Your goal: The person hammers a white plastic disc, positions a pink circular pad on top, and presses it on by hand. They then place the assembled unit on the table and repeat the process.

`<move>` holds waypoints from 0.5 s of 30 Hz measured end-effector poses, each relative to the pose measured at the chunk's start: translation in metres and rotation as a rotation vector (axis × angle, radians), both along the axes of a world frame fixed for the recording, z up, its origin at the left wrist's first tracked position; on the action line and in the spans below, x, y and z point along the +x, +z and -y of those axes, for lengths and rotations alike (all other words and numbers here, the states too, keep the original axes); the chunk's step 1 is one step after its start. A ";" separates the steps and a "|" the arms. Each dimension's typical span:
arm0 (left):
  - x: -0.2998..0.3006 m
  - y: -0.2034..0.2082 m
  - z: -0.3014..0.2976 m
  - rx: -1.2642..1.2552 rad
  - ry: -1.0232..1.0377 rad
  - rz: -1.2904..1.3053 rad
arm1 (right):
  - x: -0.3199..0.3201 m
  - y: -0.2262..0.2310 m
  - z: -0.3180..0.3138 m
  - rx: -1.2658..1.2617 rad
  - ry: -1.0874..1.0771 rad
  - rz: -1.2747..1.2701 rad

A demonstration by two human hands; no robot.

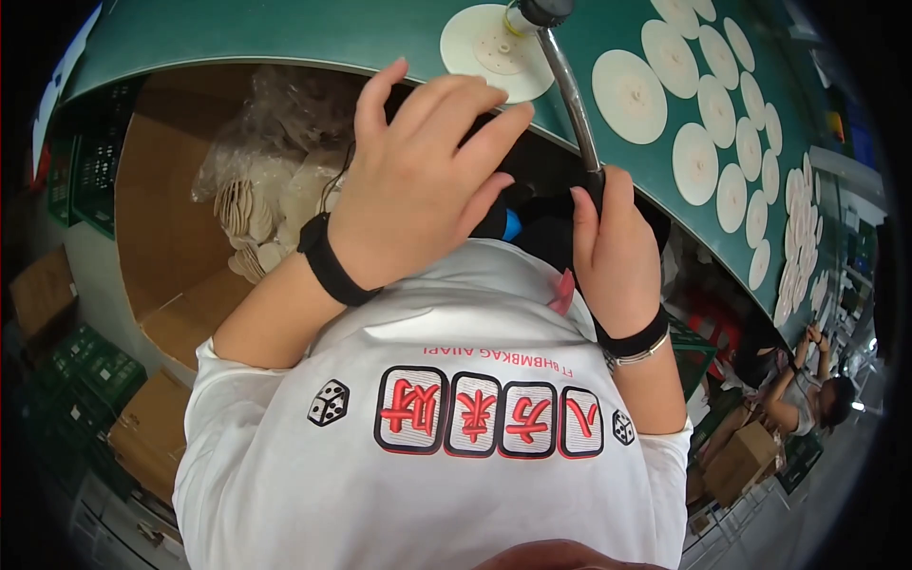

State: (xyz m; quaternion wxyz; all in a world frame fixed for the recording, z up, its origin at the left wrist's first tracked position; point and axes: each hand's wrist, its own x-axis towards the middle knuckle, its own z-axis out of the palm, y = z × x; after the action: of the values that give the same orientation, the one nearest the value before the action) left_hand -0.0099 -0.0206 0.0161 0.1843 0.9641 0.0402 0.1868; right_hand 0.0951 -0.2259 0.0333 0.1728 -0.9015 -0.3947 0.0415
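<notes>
My right hand (pixel 617 252) is wrapped around the black grip of a mallet (pixel 568 90) with a shiny metal shaft. The mallet's dark head hangs over a cream round disc (pixel 475 57) at the near edge of the green table; whether it touches cannot be made out. That disc has a small raised centre with marks around it. My left hand (pixel 418 157), a black band on its wrist, hovers palm down before the table edge, just nearer to me than the disc. Its fingers are spread and nothing shows in them.
More cream discs (pixel 630 97) lie in rows on the green table (pixel 285 28), crowding together far right. Below the table at left stands a cardboard box (pixel 157 180) with plastic bags and stacked cream discs. Green crates (pixel 100 366) are at left. Another person (pixel 798 394) sits far right.
</notes>
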 end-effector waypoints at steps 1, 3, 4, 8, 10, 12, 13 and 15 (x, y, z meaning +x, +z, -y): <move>0.004 0.001 -0.006 0.007 0.022 0.061 | 0.002 0.004 0.000 0.013 0.004 -0.035; 0.009 0.006 -0.016 0.013 0.054 0.182 | 0.002 0.012 0.003 0.032 0.000 -0.106; 0.009 0.009 -0.019 0.009 0.051 0.181 | 0.000 0.016 0.004 0.029 -0.004 -0.107; 0.012 0.021 -0.030 0.058 0.010 -0.114 | -0.008 0.024 0.008 0.204 -0.098 -0.190; 0.014 0.020 -0.029 0.086 0.008 -0.076 | -0.009 0.012 0.011 0.068 -0.080 -0.118; 0.016 0.003 -0.030 0.100 0.028 -0.075 | -0.012 0.011 0.012 -0.001 -0.049 -0.100; 0.029 -0.028 -0.038 0.124 -0.006 0.251 | -0.015 0.018 0.012 0.051 -0.073 -0.166; 0.052 -0.077 -0.049 0.156 -0.092 0.918 | -0.018 0.030 0.009 0.146 -0.146 -0.283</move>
State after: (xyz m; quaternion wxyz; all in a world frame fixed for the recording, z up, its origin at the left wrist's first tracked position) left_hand 0.0421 0.0287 -0.0605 0.1179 0.7934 -0.1025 0.5883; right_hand 0.0770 -0.2353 0.0632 0.2942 -0.8979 -0.3019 0.1267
